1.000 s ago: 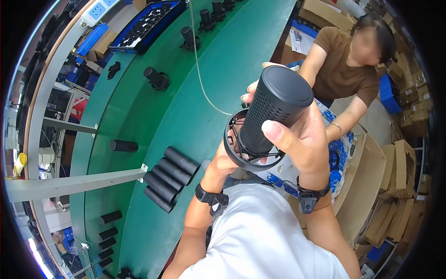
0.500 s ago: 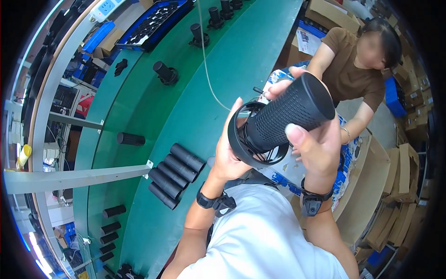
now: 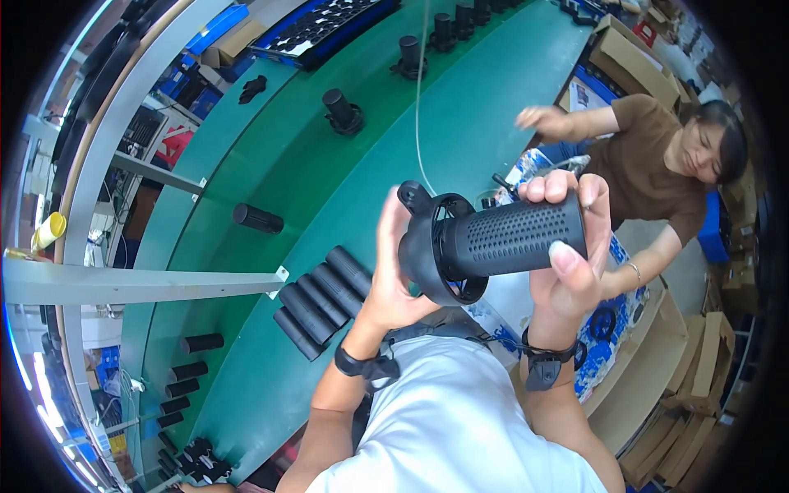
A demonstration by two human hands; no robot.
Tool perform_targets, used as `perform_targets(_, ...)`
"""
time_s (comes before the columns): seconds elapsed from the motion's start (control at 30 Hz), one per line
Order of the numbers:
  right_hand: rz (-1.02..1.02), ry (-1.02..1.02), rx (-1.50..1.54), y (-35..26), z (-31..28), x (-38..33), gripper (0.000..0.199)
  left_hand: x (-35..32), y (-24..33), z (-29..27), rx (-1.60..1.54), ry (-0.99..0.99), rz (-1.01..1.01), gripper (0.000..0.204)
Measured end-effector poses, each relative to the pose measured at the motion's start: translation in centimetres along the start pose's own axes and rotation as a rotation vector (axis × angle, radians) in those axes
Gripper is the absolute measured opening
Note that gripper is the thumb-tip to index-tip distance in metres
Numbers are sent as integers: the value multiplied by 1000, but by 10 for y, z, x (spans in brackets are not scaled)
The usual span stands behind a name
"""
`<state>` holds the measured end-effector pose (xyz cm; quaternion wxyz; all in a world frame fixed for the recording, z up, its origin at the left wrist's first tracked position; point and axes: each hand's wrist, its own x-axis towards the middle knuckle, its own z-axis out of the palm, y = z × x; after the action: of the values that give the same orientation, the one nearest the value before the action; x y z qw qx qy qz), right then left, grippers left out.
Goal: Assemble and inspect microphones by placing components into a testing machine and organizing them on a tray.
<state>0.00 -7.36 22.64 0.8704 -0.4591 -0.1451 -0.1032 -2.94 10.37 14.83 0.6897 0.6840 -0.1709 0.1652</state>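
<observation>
Here, above a green conveyor table [image 3: 271,177], the right hand [image 3: 567,263] is wrapping its fingers around a black perforated cylinder [image 3: 514,238] lying sideways. The left hand [image 3: 394,283] is cupping the black ring bracket [image 3: 440,246] on its end, fingers curled behind it. A row of black cylinders [image 3: 320,300] is lying on the table below.

we see a long green bench [image 3: 246,197] curving across the view. on it lie five black cylinders [image 3: 322,299] packed side by side, one lone cylinder [image 3: 257,218] further out, and several upright black cylinders on bases [image 3: 343,112] toward the far end, beside a blue tray [image 3: 316,29] of black parts.
</observation>
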Motion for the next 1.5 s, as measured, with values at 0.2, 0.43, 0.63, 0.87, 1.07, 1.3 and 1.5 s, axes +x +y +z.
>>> perform_targets(0.2,-113,-322,61,28,14,21,60,-24,-23,-47,-696,-157,-453,78)
perform_targets(0.43,20,-341,110,71,30,44,67,-2,-30,-85,-203,110,-207,84)
perform_targets(0.63,527,-120,443,139,12,61,47,35,7,-101,392,195,13,78)
perform_targets(0.87,680,-104,534,175,27,68,44,40,-4,-119,502,303,98,70)
perform_targets(1.07,690,-183,559,181,31,73,45,34,-5,-120,540,351,126,69)
perform_targets(1.3,752,-200,304,181,30,78,49,27,-19,-123,665,312,248,60)
perform_targets(1.5,572,-269,-505,213,34,108,46,14,-65,-157,693,422,-90,65)
